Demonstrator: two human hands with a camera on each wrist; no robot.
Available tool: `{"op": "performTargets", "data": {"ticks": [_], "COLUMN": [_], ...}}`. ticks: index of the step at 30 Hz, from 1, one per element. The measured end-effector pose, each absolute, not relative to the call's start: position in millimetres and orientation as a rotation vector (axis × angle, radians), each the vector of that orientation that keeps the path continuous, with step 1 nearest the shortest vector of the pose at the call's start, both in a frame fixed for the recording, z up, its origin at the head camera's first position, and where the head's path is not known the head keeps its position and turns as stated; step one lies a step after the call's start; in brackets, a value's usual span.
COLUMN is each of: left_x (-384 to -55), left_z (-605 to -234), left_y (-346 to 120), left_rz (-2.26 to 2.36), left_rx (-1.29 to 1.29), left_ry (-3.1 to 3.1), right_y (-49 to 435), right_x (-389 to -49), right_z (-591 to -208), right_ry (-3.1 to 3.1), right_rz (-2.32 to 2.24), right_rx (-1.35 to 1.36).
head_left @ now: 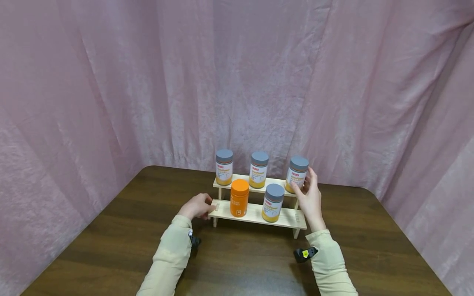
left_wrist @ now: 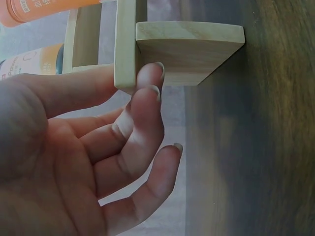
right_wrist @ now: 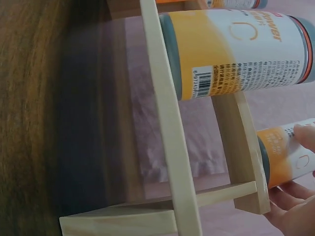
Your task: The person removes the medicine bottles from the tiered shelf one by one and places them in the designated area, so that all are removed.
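The right hand (head_left: 310,201) has its fingers wrapped partway round the white-and-yellow cylindrical bottle with a grey cap (head_left: 297,173) at the right end of the upper tier, thumb in front and the other fingers behind, spread only as wide as the bottle's body. The left hand (head_left: 196,206) pinches the left end of the lower plank of the pale wooden two-tier rack (head_left: 253,210), thumb above and curled fingers below, which should help steady the rack on the dark brown wooden worktop (head_left: 129,230). Whether the held bottle's base sits fully on its plank cannot be told. To handle it well, hold it upright with light, even pressure low on the body, and line its base up with the two matching grey-capped bottles (head_left: 224,168) (head_left: 259,170) along that tier. The wrist is best carried clear of the grey-capped bottle on the lower tier (head_left: 273,204), which stands beside the orange bottle (head_left: 239,199). The left pinch wants to be firm but without lift, since raising that end could tip the whole row.
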State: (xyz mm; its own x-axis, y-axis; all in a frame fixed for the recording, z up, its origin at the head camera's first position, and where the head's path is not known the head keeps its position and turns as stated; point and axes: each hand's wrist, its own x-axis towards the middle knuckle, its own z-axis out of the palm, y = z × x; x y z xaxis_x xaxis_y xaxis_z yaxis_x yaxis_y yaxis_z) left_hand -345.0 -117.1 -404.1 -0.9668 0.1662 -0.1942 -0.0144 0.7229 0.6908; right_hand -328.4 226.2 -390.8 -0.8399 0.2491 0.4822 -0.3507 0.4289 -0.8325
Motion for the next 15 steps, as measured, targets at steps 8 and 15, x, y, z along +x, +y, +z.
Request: {"op": "performTargets", "data": {"ticks": [8, 15], "left_x": [-343.6, -343.5], "left_z": [-401.6, -404.4], "left_y": [-116.5, -117.2], "left_rz": [1.098, 1.127], "left_rx": [0.135, 0.139], "left_ry": [2.654, 2.642], "right_y": [226.6, 228.3], "right_x": [-326.8, -326.1], "right_z": [-391.7, -391.3], "right_ry": [-2.079, -2.072], "right_rz": [1.376, 1.353], "right_rx": [0.111, 0.146]}}
